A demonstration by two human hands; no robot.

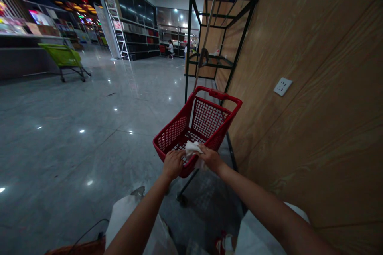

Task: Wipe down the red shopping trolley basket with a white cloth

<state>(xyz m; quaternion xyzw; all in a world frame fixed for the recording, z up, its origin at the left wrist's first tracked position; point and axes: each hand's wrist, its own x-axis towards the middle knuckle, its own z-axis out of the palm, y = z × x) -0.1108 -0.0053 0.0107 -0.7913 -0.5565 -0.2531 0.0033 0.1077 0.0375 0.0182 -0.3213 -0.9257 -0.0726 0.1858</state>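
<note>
The person stands over a small red plastic shopping cart point(191, 127), both bare arms reaching down to its near rim. A white cloth point(191, 149) sits bunched on that rim, part of it over the mesh of the basket and part hanging down outside. The right hand point(211, 158) is closed on the cloth, pinching it against the red plastic. The left hand point(173, 164) lies curled over the rim just beside the cloth, and whether it is gripping the rim or only resting there, I cannot tell from here.

Just to the right of the cart runs a wood-grain wall panel point(314, 67) with a white wall socket point(283, 86) set into it. Directly beyond the cart stands a black metal shelf frame point(221, 36), and a long pale pole point(209, 20) rises behind the cart's far rim. To the left of the cart spreads a polished grey floor point(74, 127), with a green shopping cart point(64, 56) well apart on that side. Far beyond the cart are a white ladder point(118, 32) and a seated person point(170, 49), while white bags point(125, 219) show nearer than the cart, below it
</note>
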